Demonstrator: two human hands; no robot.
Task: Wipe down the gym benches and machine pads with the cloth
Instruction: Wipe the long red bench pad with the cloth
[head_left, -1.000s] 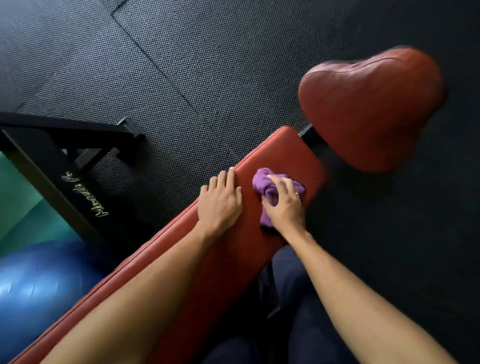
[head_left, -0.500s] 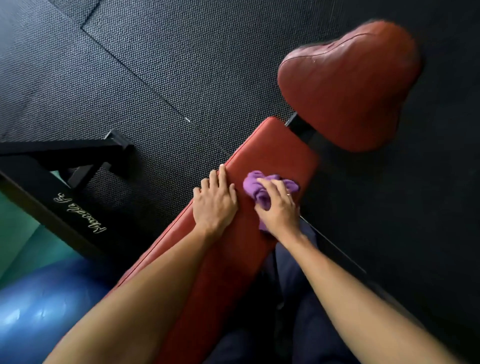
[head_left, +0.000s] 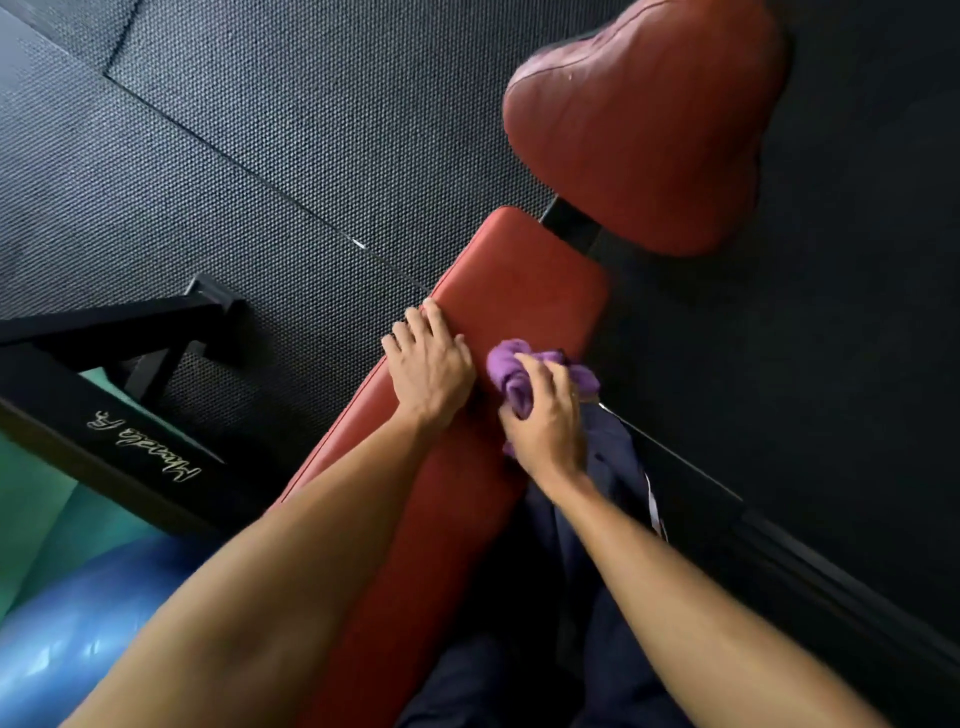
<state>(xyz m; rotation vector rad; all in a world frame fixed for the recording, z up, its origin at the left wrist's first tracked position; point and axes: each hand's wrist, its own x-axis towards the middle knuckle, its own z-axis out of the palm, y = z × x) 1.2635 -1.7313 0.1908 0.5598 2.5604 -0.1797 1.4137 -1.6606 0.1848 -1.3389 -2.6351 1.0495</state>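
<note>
Looking down from the head camera, the right hand (head_left: 545, 426) has its fingers curled over a bunched purple cloth (head_left: 511, 374) and presses it onto the right edge of the long red bench pad (head_left: 524, 280), likely so the wad gives a firm wiping face. The left hand (head_left: 428, 364) lies flat on the pad's left edge just beside the cloth, fingers straight and holding nothing, apparently to brace the body. Beyond the pad's end sits the red seat pad (head_left: 649, 130), well apart from the cloth.

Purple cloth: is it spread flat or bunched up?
Bunched up. The purple cloth lies in rumpled folds on the red bench pad, with the right hand curling its fingers over it.
</note>
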